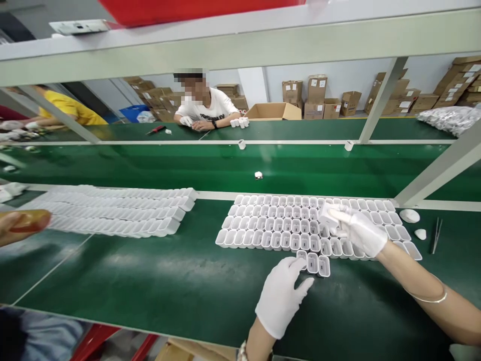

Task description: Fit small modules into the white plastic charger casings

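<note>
Both my hands wear white gloves. My left hand [280, 296] rests on the green table top, fingers spread, its fingertips touching a short row of small white plastic cases [313, 262] at the front of a large block of such cases [285, 225]. My right hand [356, 229] hovers over the right part of that block, fingers closed on one white case [327, 214] lifted a little above the others.
A second block of white cases [120, 210] lies to the left. Tweezers [436, 234] and two white pads [409, 215] lie at the right. A metal frame post [432, 173] slants down there. Beyond the green conveyor [188, 165], two other people sit; cardboard boxes [317, 95] stand behind.
</note>
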Demonstrator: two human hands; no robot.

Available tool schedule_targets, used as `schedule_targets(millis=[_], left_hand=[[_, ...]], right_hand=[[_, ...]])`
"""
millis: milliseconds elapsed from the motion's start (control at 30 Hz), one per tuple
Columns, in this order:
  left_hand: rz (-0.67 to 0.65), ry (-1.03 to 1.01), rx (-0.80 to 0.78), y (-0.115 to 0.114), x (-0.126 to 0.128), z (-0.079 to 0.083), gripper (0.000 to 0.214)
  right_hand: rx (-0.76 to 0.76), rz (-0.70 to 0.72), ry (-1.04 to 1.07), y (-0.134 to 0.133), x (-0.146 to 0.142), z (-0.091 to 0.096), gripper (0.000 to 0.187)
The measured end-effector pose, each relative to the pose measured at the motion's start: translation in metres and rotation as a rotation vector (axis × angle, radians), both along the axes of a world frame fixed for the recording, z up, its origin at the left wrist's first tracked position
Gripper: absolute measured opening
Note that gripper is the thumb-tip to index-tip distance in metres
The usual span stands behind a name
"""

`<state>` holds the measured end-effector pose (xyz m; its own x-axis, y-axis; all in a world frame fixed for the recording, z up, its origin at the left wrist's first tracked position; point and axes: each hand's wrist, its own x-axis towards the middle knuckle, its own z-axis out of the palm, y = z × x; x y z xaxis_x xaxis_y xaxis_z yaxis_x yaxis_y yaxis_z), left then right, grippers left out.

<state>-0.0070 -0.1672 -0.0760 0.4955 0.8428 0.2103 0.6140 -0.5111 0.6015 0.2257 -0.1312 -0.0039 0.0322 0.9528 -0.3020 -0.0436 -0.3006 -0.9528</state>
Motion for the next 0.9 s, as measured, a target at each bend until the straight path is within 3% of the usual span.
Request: schedule_targets(millis=[133, 233, 400, 567, 667, 733, 900], left_hand=[[0.026, 0.039, 0.022, 0.000, 0.000, -0.008, 0.016], [0.090, 0.027, -0.036, 0.002, -0.001, -0.011, 0.013], [0.071, 0.049, -0.093, 0.003, -0.002, -0.017, 0.013], [0.081, -0.099, -0.012, 0.001, -0.005, -0.030, 0.011], [-0.020, -0.220, 0.088, 0.004, -0.007, -0.033, 0.005], [-0.074, -0.272, 0.139, 0.007, -0.008, -0.031, 0.013], [-0.087, -0.385, 0.221, 0.008, -0.007, -0.021, 0.022]], right_hand=[[0.124, -0.054, -0.241, 0.008, 0.016, 0.004, 0.057], [0.205, -0.085, -0.483, 0.034, 0.026, 0.003, 0.064], [0.184, -0.041, -0.844, 0.104, 0.035, -0.006, 0.033], [0.080, 0.099, -1.077, 0.153, 0.033, -0.019, 0.025], [0.018, 0.165, -1.204, 0.177, 0.025, -0.021, 0.029], [0.029, 0.195, -1.260, 0.194, 0.013, -0.019, 0.032], [0.205, 0.292, -1.232, 0.226, -0.039, -0.011, 0.032]])
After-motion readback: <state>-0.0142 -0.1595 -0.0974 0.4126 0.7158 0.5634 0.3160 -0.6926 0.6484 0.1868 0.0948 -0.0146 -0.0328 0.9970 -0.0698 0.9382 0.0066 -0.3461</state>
